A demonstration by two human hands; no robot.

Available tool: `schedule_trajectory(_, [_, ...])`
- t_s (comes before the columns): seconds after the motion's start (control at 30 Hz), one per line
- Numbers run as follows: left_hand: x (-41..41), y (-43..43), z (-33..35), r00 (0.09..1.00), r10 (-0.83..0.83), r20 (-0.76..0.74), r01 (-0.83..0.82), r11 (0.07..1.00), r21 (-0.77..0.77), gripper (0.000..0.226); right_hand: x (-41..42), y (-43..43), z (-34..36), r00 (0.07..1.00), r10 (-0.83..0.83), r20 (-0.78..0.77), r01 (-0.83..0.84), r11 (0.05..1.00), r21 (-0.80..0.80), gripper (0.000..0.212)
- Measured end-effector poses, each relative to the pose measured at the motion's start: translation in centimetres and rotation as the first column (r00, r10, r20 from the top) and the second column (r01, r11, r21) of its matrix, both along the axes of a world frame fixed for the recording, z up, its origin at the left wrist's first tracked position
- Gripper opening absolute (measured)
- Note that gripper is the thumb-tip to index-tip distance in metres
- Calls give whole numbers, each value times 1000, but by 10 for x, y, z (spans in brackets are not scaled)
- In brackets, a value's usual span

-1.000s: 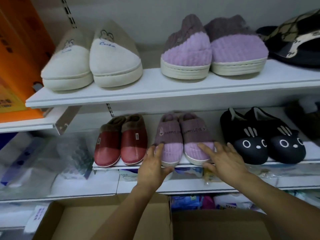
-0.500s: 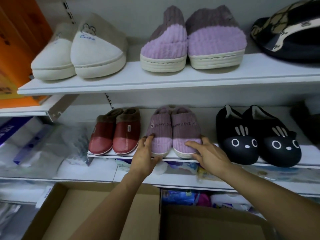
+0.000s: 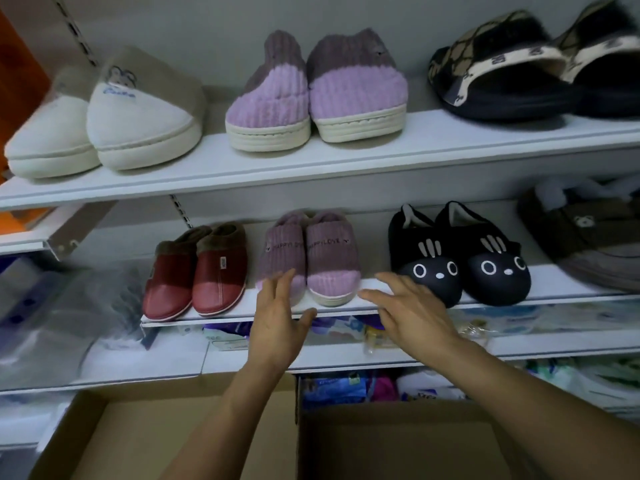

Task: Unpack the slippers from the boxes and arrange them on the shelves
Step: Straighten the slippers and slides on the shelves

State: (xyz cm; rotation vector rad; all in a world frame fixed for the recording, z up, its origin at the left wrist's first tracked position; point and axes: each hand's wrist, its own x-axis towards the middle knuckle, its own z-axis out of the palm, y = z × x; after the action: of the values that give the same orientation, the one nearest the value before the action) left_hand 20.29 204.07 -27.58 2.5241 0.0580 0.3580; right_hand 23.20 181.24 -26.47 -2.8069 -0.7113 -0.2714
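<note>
Left hand (image 3: 277, 327) fingers (image 3: 278, 285) straight, spread, tips at the left toe of the mauve pair (image 3: 322, 258), contact unclear; right hand (image 3: 415, 317) fingers (image 3: 388, 282) spread over the lower shelf (image 3: 543, 282) edge at that pair's 3 o'clock, nothing gripped. Pair sits on the shelf between red pair (image 3: 197, 271) at 9 and cat pair (image 3: 460, 265) at 3. Looks placed, just squaring up; boxes (image 3: 156, 441) at 6 o'clock show bare cardboard where visible, so probably little left.

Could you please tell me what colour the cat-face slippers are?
The cat-face slippers are black with white markings; the head view shows them best.
</note>
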Motion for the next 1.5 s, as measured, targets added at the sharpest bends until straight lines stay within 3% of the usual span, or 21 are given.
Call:
schedule_trajectory(0.17, [-30, -47, 5, 981, -189, 45, 187, 982, 33, 65, -19, -81, -2, 988, -47, 150, 55, 997, -51, 28])
schedule_trajectory(0.3, [-17, -102, 5, 955, -294, 36, 294, 956, -4, 64, -13, -140, -3, 970, -225, 88, 222, 974, 42, 40])
schedule_trajectory(0.43, [10, -158, -1, 963, -268, -11, 265, 959, -95, 73, 6, -186, -7, 917, -374, -138, 386, 919, 76, 71])
schedule_trajectory(0.6, [38, -199, -16, 988, -122, -95, 117, 991, -59, 88, 33, -217, -23, 927, -271, -261, 288, 957, 28, 85])
schedule_trajectory(0.8, [48, -215, -22, 996, 21, -91, -23, 999, -22, 83, 57, -233, -29, 955, -147, -257, 164, 986, 43, 84])
schedule_trajectory(0.97, [62, -221, -15, 993, 53, -105, -55, 998, -14, 80, 76, -228, -29, 958, -117, -262, 145, 985, 90, 83])
schedule_trajectory(1.37, [69, -218, -6, 985, 38, -167, -40, 999, -6, 83, 76, -223, -14, 943, -141, -302, 148, 989, 0, 83])
schedule_trajectory(1.5, [46, -230, 10, 995, -11, -97, 11, 1000, -2, 71, 50, -233, -4, 979, -113, -168, 118, 993, 20, 70])
